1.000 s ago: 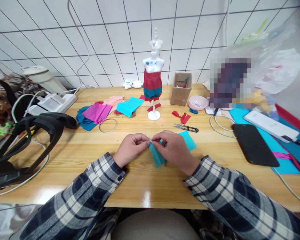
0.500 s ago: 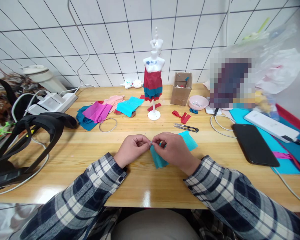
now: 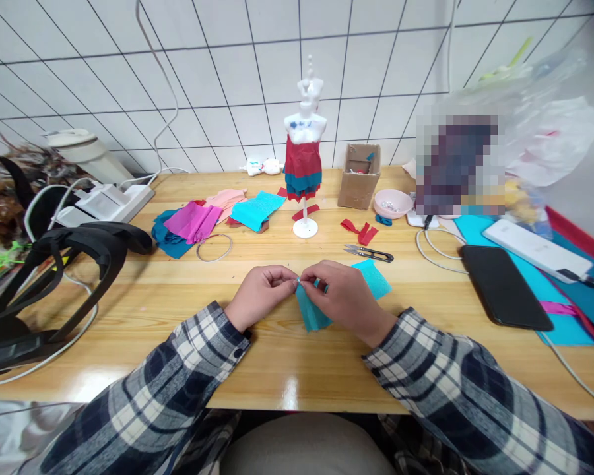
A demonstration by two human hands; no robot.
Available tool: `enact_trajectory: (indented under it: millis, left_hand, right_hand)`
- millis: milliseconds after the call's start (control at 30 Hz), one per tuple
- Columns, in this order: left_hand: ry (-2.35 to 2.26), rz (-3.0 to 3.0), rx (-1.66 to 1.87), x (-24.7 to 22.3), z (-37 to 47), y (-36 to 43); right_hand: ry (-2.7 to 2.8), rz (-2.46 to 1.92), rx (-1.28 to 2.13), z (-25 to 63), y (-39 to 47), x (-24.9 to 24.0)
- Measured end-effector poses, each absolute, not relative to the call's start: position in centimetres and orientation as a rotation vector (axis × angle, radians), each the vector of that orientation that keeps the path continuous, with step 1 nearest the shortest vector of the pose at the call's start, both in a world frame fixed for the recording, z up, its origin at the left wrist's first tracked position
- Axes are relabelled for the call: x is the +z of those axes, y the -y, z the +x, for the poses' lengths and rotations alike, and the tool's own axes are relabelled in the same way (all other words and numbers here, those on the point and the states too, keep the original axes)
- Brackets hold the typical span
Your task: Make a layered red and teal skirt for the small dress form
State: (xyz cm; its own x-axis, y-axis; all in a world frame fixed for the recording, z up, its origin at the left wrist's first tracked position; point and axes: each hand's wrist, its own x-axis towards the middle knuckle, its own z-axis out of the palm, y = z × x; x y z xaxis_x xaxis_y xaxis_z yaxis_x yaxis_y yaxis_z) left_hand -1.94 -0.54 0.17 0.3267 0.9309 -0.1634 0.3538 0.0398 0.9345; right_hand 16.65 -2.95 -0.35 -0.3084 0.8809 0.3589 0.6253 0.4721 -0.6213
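Observation:
Both hands meet over the middle of the table, fingertips pinched together at the upper corner of a teal piece of crepe paper (image 3: 311, 313). My left hand (image 3: 262, 293) is closed in a pinch at that corner. My right hand (image 3: 344, 297) pinches the same edge and covers part of the sheet, which hangs down below the fingers. Another turquoise piece (image 3: 373, 278) lies flat just beyond my right hand. Thread snips (image 3: 371, 253) rest behind it. Farther back, a small white dress form (image 3: 305, 125) stands upright, wrapped in a red and teal paper skirt (image 3: 303, 165).
Coloured paper pieces (image 3: 193, 221) and a wire ring (image 3: 214, 248) lie at the left, near a black headset (image 3: 64, 284) and a power strip (image 3: 129, 203). Red scraps (image 3: 367, 233), a cardboard box (image 3: 359, 178), a pink bowl (image 3: 393, 203) and a phone (image 3: 505, 286) are at the right.
My hands have barely moved, with only a slight shift of the fingertips at the paper's corner. The teal piece hangs a touch higher.

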Motion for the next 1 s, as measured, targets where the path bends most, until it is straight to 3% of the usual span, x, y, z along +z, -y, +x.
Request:
enact_trajectory:
  millis: [833, 1000]
  left_hand:
    - [-1.205, 1.557, 0.646, 0.08, -1.79, 0.78]
    - [-1.226, 1.536, 0.664, 0.34, -1.83, 0.71]
  right_hand:
    - [1.872, -1.348, 0.808, 16.36, 2.34, -0.54]
    - [1.871, -1.287, 0.736, 16.56, 2.42, -0.73]
